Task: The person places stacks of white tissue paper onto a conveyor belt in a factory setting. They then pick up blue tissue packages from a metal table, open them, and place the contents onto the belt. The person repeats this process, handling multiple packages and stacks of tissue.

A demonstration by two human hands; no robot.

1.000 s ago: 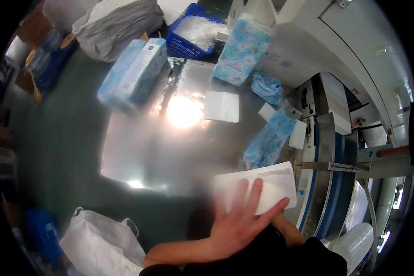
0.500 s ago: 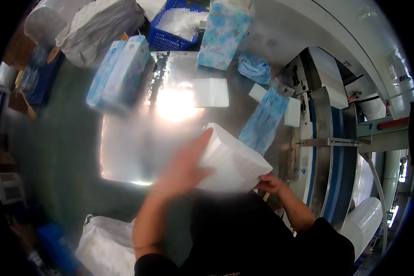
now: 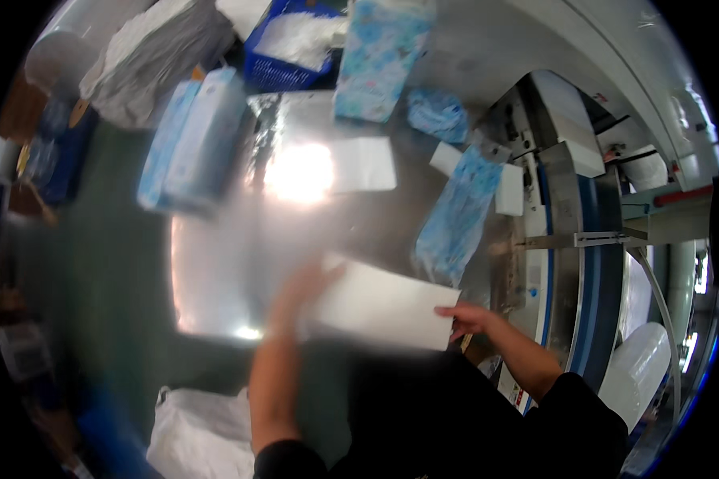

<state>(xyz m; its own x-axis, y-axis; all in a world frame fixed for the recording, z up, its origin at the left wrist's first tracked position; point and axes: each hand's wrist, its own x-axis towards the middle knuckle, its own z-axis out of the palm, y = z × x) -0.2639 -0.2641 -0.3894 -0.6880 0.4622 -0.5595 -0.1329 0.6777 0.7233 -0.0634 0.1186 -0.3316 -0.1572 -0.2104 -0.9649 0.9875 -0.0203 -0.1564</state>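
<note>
A white stack of tissue paper [image 3: 383,307] is held low over the near side of the metal table [image 3: 224,263], its broad face turned up. My right hand [image 3: 467,318] grips the stack's right end, thumb on top and the fingers partly hidden below. At the left end, my left hand [image 3: 305,289] overlaps the corner, but motion smears its fingers. Beyond the stack lies a flat white paper piece [image 3: 365,165]. A blue floral plastic bag [image 3: 459,211] lies to the right, with white blocks [image 3: 510,191] beside it.
Two wrapped floral packs [image 3: 192,144] are at the table's left edge. Another floral pack [image 3: 382,60] stands at the back, near a crumpled bag [image 3: 438,116] and a blue basket [image 3: 284,72] of white scraps. A machine with a blue belt [image 3: 595,279] borders the right. A white sack [image 3: 200,431] is lower left.
The stack has come lower and turned flatter, its long edge now running nearly crosswise. My left hand has moved down and left with the stack's corner; my right hand keeps its end.
</note>
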